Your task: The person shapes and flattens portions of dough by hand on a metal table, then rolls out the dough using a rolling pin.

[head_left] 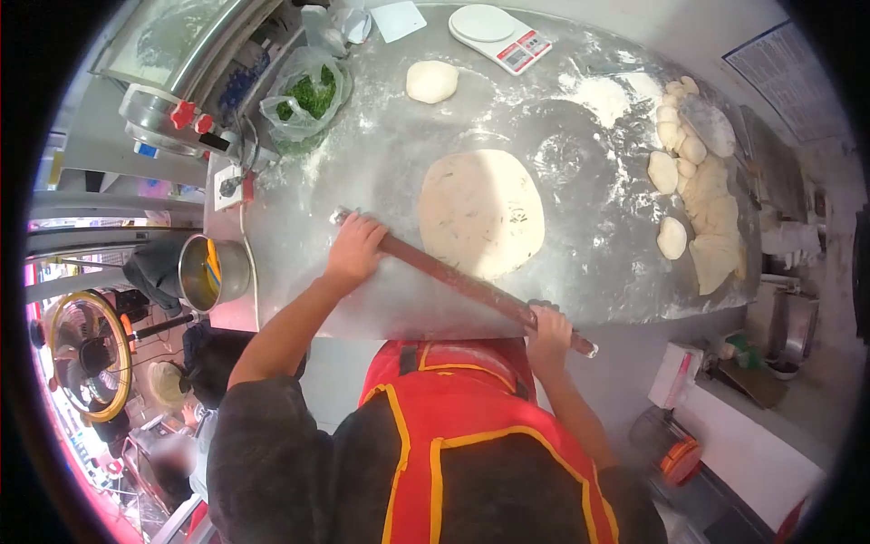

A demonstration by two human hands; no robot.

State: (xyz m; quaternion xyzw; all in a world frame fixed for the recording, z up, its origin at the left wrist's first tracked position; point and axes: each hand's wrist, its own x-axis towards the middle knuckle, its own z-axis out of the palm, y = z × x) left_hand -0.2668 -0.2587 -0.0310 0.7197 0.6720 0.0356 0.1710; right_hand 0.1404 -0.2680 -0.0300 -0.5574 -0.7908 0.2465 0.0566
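Note:
A wooden rolling pin [458, 283] slants across the near side of the metal table, its right end lower and closer to my apron. Near its left end, my left hand [358, 247] is wrapped round it. My right hand [548, 334] grips it close to the other end. Just beyond the pin lies a flat round of dough [480, 213] with dark green flecks in it, partly in bright light. The pin passes along the near edge of this round; whether it touches the dough I cannot tell. Farther back sits a smaller, thicker dough piece [431, 82].
A kitchen scale [500, 38] stands at the back. A plastic bag of chopped greens [308, 95] is at left, above a metal pot [214, 272]. Several dough pieces [671, 238] line the right side by a larger dough sheet [711, 213]. Flour dusts the metal table [362, 154]. A person sits lower left near a fan [89, 355].

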